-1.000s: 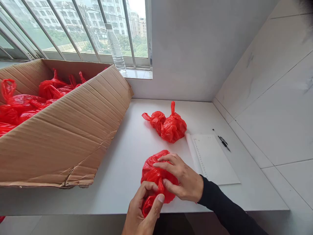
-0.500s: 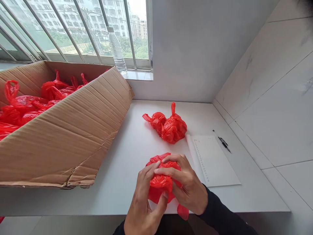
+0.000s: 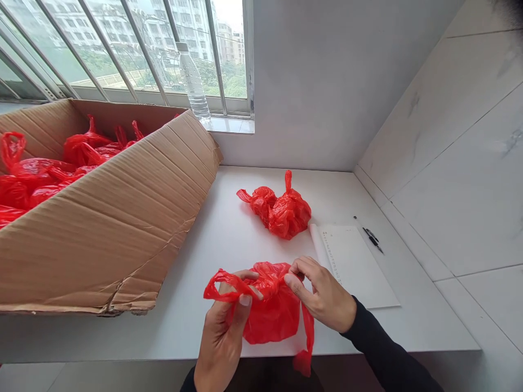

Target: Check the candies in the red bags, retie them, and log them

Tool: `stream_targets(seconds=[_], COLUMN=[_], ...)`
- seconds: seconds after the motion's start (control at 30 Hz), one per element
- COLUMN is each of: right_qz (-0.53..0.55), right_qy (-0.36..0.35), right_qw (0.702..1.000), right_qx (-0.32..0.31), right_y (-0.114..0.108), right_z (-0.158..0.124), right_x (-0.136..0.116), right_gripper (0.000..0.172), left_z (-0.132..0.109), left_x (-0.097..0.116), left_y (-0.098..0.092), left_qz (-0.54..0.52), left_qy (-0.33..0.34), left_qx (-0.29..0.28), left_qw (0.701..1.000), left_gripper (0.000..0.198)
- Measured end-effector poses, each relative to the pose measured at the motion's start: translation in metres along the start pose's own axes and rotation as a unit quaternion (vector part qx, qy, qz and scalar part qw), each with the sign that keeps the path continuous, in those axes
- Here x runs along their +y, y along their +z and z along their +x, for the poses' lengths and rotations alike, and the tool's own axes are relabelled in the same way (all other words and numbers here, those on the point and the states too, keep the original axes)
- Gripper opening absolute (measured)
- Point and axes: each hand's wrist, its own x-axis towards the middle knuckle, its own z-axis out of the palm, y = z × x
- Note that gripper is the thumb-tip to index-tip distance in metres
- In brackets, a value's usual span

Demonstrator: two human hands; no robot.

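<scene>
A red plastic bag [image 3: 272, 318] with a knotted top sits near the table's front edge. My left hand [image 3: 224, 332] is closed on its left handle loop, thumb pressed over the plastic. On the other side, my right hand [image 3: 321, 294] pinches the bag's gathered plastic close to the knot. Below that hand a loose red strip dangles past the table edge. Beyond my hands lie two tied red bags [image 3: 291, 213], side by side and touching. What the bags contain is hidden.
A large cardboard box [image 3: 110, 228] on the left holds several red bags [image 3: 36, 179]. To the right rest an open notepad [image 3: 355, 267] and black pens [image 3: 372, 239]. A clear water bottle [image 3: 194, 81] stands on the sill by a barred window. Walls bound the table behind and right.
My hands have moved apart, the left one leftward with the handle loop now stretched out. The right has shifted slightly right. The bag's knotted top and the hanging strip show more fully.
</scene>
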Motion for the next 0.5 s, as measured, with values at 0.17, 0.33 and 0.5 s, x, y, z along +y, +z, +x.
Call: stream_targets(seconds=[0.17, 0.33, 0.5], right_qz=[0.164, 0.322, 0.338], right_qy=[0.045, 0.129, 0.159], right_qw=[0.984, 0.934, 0.926], right_qx=[-0.050, -0.089, -0.060], right_y=[-0.001, 0.006, 0.018], right_z=[0.000, -0.004, -0.008], right_x=[-0.009, 0.005, -0.003], right_gripper=[0.040, 0.048, 0.050], left_z=[-0.006, -0.018, -0.006], left_x=[-0.002, -0.009, -0.036], left_y=[-0.003, -0.002, 0.004], left_qz=[-0.049, -0.008, 0.264], left_qy=[-0.044, 0.012, 0.202], left_qx=[-0.003, -0.026, -0.069], left_qw=[0.998, 1.000, 0.940], left_gripper=[0.035, 0.037, 0.067])
